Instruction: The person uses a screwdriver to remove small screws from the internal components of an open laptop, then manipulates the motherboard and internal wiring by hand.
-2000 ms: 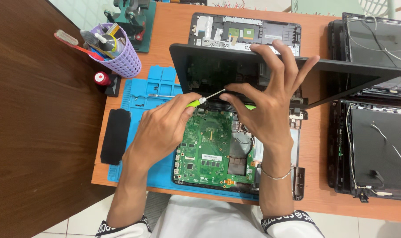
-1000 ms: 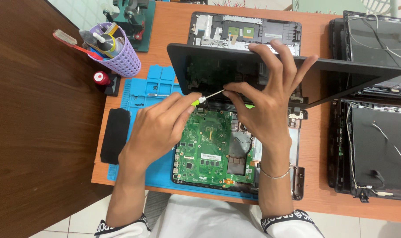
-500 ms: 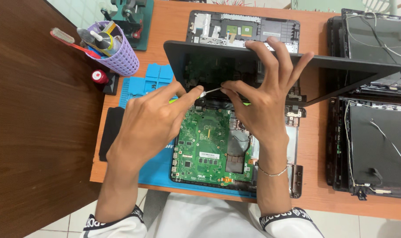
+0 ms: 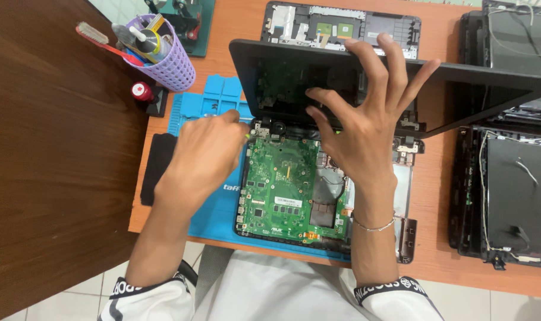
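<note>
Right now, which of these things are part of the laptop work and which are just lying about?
In use: left hand, right hand, laptop screen, green circuit board, blue mat.

Lying about: purple tool cup, red-capped bottle, black pad, other opened laptops.

An orange wooden worktop [image 4: 235,24] is filling most of the view, with a darker brown wooden surface [image 4: 50,154] lying along its left side. Pale floor tiles [image 4: 80,303] are showing below the worktop's near edge. Even light is falling throughout.
</note>
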